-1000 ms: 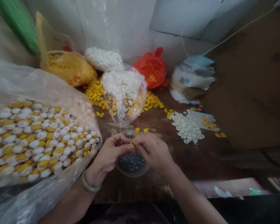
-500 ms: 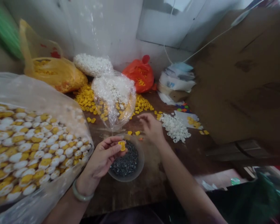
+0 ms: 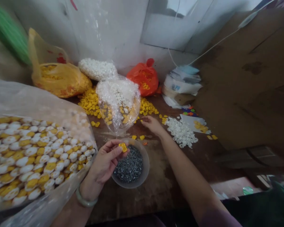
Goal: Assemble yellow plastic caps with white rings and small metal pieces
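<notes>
My left hand (image 3: 105,162) pinches a small yellow plastic piece (image 3: 123,147) between thumb and fingers, over the left rim of a round bowl (image 3: 145,164). Small dark shiny bits (image 3: 129,167) fill much of that bowl. Farther back, my right hand (image 3: 152,125) has its fingertips drawn together at a small yellow piece (image 3: 141,121), just right of a clear bag (image 3: 119,126). White and yellow pieces show through the bag. Loose yellow pieces (image 3: 148,107) lie behind the right hand, and white ring-like pieces (image 3: 181,132) are heaped to its right.
A large clear sack (image 3: 68,113) of white-and-yellow pieces fills the left side. Along the wall stand a yellow bag (image 3: 68,83), a bag of white pieces (image 3: 98,69) and a red bag (image 3: 144,75). A stack of packets (image 3: 182,83) stands near the brown board (image 3: 246,88).
My right hand's fingers have closed together near the yellow pieces. The left hand still holds its yellow piece, slightly turned. The whole view has shifted a little.
</notes>
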A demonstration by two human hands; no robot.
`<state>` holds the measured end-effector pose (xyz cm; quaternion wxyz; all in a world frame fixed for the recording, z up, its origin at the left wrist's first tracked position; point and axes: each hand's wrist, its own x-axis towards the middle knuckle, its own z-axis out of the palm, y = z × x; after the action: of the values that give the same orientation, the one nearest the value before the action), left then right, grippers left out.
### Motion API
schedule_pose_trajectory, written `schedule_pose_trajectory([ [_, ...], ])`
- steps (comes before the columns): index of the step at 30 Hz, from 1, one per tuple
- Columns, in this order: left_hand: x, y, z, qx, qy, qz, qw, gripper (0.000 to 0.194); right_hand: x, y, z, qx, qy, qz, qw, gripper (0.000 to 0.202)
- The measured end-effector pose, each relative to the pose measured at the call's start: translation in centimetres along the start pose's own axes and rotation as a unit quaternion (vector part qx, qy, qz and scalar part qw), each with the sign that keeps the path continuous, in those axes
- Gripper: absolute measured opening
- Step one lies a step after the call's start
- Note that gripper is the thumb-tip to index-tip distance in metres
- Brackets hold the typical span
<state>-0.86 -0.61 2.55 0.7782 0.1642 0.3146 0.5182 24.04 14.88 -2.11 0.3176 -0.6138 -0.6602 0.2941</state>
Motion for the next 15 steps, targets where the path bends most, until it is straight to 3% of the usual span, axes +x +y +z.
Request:
schedule_pose_trajectory([
  [5, -0.2, -0.2, 0.3, -0.006, 0.007, -0.009, 1.0, 0.031, -6.0, -2.8, 0.0, 0.204, -0.056, 0.014, 0.977, 0.04],
  [8, -0.3, -0.4, 0.4, -0.004, 0.002, -0.025, 1.0, 0.031, -9.2, -5.5, 0.6, 0.401, -0.116, 0.05, 0.907, 0.037],
  [10, -0.3, -0.5, 0.4, -0.006, -0.003, -0.034, 0.999, 0.03, -10.7, -7.1, 1.0, 0.458, -0.133, 0.053, 0.877, 0.032],
  [12, -0.4, -0.5, 0.4, -0.008, -0.01, -0.038, 0.999, 0.03, -11.7, -8.4, 1.5, 0.45, -0.128, 0.025, 0.884, 0.027],
  [15, -0.4, -0.6, 0.2, -0.015, -0.018, -0.037, 0.999, 0.028, -12.8, -9.7, 2.1, 0.36, -0.105, -0.059, 0.925, 0.021],
])
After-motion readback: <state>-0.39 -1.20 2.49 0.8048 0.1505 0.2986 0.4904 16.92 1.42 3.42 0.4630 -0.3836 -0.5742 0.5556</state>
